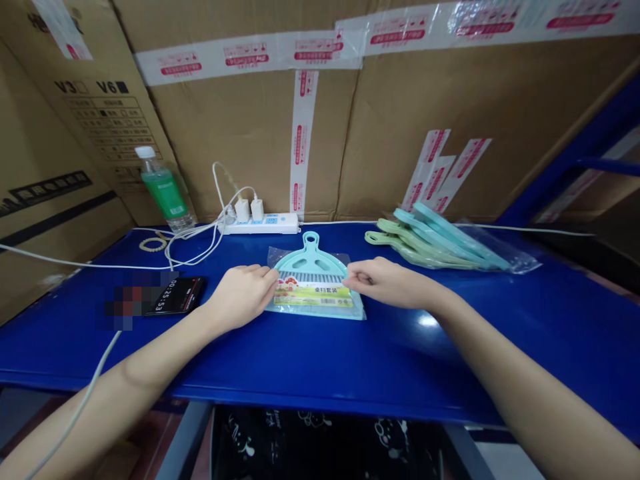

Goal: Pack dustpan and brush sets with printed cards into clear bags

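A light blue dustpan (320,260) lies flat on the blue table in a clear plastic bag, its handle pointing away from me. A brush with grey bristles (313,276) rests across the pan. Over its lower part is a yellow-green printed label (313,301). My left hand (250,292) is closed at the left edge of the bag, fingers curled and thumb side hidden. On the opposite edge my right hand (373,283) pinches near the label's right end. The fingertips partly cover what each hand grips, which looks like the bag's plastic.
Bagged green and blue dustpan sets (440,243) are piled at the back right. A power strip (270,225) with chargers and white cables, a bottle (167,193), a bracelet (153,245) and a phone (177,296) are on the left. Cardboard (225,133) walls the back.
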